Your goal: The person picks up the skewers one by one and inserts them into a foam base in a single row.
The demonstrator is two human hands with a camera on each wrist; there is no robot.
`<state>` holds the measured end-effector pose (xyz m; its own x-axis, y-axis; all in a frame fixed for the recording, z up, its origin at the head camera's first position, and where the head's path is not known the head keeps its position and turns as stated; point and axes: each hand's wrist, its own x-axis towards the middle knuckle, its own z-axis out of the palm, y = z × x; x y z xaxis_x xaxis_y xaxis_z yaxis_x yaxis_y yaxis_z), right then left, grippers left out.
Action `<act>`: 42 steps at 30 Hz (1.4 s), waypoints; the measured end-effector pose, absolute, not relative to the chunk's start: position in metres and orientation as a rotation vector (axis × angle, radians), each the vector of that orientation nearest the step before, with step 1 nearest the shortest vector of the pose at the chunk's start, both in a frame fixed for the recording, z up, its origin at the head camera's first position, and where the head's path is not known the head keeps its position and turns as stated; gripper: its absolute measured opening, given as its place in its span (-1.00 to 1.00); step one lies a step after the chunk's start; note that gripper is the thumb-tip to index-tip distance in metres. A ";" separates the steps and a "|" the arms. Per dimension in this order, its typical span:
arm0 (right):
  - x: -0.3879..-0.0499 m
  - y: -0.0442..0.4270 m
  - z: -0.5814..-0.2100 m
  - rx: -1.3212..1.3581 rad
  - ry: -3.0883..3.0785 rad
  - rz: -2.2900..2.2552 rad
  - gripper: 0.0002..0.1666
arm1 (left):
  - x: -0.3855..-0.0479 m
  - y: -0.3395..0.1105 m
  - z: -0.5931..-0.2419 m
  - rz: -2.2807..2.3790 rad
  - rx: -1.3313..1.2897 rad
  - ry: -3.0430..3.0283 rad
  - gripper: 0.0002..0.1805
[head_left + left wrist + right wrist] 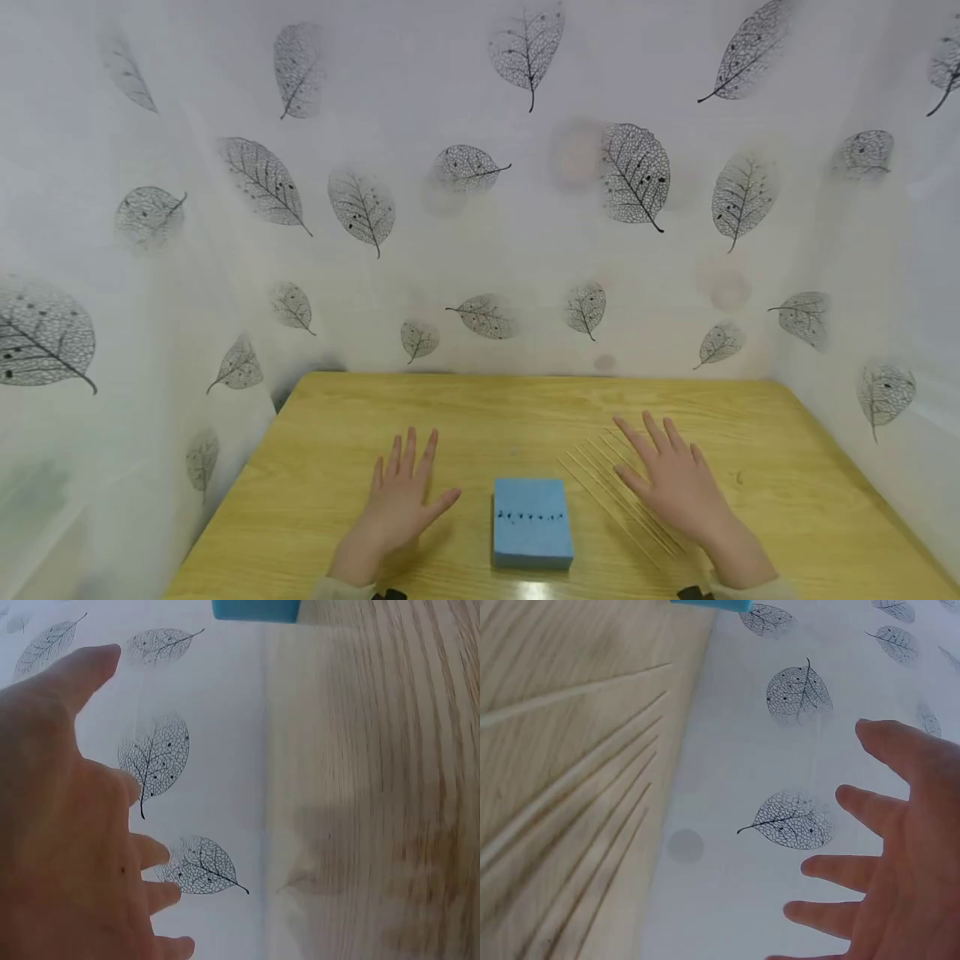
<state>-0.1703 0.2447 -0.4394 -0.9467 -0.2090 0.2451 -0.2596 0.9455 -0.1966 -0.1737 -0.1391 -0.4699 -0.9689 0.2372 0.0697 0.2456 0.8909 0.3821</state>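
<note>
On the yellow wood-grain desk (315, 475), head view: square pale-blue block (532, 518) between the hands, row of dark marks on top too small to read. Left hand (399, 507): grip spread. Right hand (681, 487): grip spread, masking some thin straw-coloured sticks (621, 504). Left wrist: block cut off at top. Right wrist: block just a sliver; sticks blurry, cropped.
</note>
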 end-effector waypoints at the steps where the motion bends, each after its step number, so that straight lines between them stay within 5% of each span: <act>1: -0.171 0.246 -0.436 0.363 -2.872 0.352 -0.21 | -0.174 -0.140 -0.470 -0.641 -0.399 -3.028 -0.05; 19: -0.230 0.295 -0.396 0.475 -2.985 1.165 -0.43 | -0.181 -0.122 -0.475 -1.791 -0.918 -2.807 0.11; 42: -0.258 0.322 -0.430 0.246 -3.295 1.331 -0.41 | -0.193 -0.106 -0.486 -1.282 -1.082 -3.099 0.24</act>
<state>-0.2576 0.3217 -0.4303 -0.9037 -0.2749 -0.3282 0.0302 0.7237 -0.6894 -0.1929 -0.1061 -0.4855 -0.7462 0.6562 -0.1125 0.3849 0.5631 0.7313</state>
